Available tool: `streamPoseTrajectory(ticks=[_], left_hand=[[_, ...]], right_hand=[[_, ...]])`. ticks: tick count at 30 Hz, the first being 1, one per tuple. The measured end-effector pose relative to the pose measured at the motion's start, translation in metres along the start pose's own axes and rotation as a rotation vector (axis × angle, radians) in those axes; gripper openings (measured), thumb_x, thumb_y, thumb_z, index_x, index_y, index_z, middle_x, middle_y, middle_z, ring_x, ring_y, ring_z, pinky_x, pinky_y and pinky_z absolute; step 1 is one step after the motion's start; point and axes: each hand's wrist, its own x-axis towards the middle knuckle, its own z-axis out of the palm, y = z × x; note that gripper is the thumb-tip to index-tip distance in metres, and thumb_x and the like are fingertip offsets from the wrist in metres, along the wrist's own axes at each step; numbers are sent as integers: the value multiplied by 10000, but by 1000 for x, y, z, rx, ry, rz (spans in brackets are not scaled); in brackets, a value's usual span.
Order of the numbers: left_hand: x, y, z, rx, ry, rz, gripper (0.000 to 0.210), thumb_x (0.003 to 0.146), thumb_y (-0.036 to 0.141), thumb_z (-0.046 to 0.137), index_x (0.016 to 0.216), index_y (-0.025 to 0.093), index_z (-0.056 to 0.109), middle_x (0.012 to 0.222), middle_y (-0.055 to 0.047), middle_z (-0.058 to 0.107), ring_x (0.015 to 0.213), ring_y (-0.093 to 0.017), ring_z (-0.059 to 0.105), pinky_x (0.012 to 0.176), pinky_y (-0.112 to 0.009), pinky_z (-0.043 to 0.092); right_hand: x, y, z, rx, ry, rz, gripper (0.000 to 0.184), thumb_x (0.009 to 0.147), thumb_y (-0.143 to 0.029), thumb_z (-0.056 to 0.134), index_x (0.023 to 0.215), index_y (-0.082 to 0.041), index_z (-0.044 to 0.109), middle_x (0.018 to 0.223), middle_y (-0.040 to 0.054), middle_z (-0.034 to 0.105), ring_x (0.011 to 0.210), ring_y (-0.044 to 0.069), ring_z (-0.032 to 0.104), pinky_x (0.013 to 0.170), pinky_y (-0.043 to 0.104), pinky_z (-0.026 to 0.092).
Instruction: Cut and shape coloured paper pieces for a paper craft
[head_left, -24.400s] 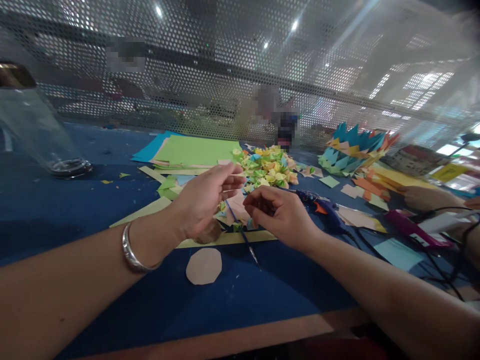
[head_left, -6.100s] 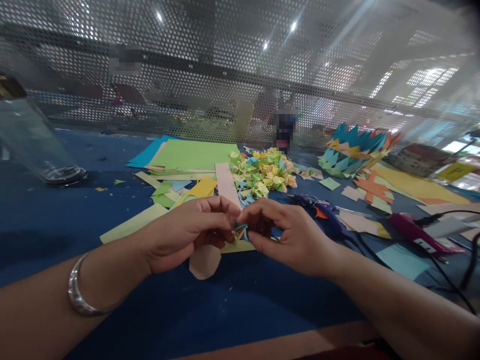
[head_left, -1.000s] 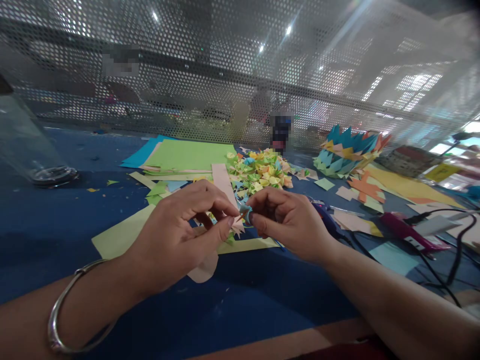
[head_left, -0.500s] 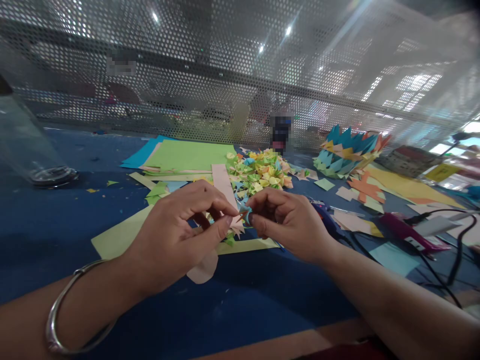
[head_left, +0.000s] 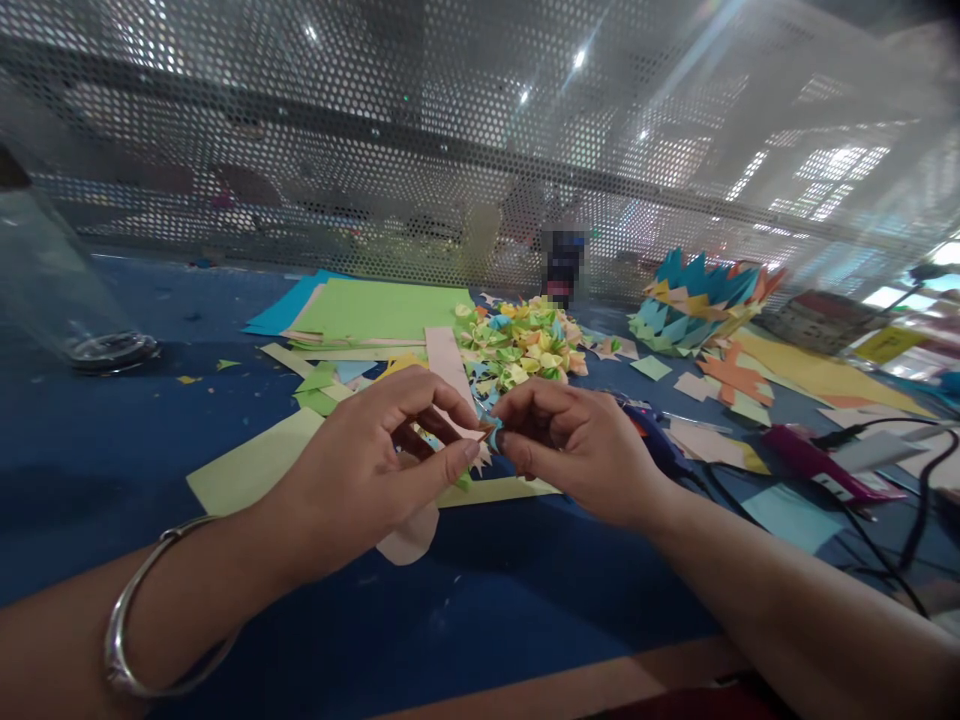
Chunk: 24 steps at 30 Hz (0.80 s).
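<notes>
Right fingers: closed, my thumb and forefinger pinching the little blue folded paper.
Left fingers: bent in, tips beside its orange point; I can't tell whether they grip it.
Folded paper: between my two sets of fingertips.
Colourful paper heap: just beyond my right fingers.
Pale disc: below my left fingers, partly hidden, on the counter.
</notes>
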Motion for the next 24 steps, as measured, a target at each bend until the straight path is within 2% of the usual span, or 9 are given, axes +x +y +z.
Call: streamPoseTrajectory(ticks=[4,8,18,24], left_hand=[[4,-3,2,-169,-30,-51,120,894,302,678,959,207,643,906,-25,688,835,-152,666,741,-266,554],[7,-1,2,-312,-52,-103,105,878,272,706,931,183,685,852,-22,697,790,-130,656,673,-229,536],[9,1,0,-425,-63,-189,85,839,245,752,909,199,740,845,-18,728,782,-123,674,668,-214,536],[8,-2,-2,-418,-52,-209,111,830,297,758,903,212,755,835,-30,737,787,-154,691,674,-257,555]], right_hand=[[0,0,0,3,-17,-5,36,850,-175,672,874,-169,645,672,-34,609,554,71,555,518,192,434],[0,-2,0,16,-23,-1,46,847,-179,685,870,-171,646,665,-37,612,545,67,549,510,187,430],[0,-2,-2,35,-23,3,81,841,-197,711,877,-172,643,647,-40,611,533,72,564,506,196,449],[-1,-2,-2,48,-19,-6,75,846,-192,713,879,-173,649,650,-41,617,526,68,558,501,192,447]])
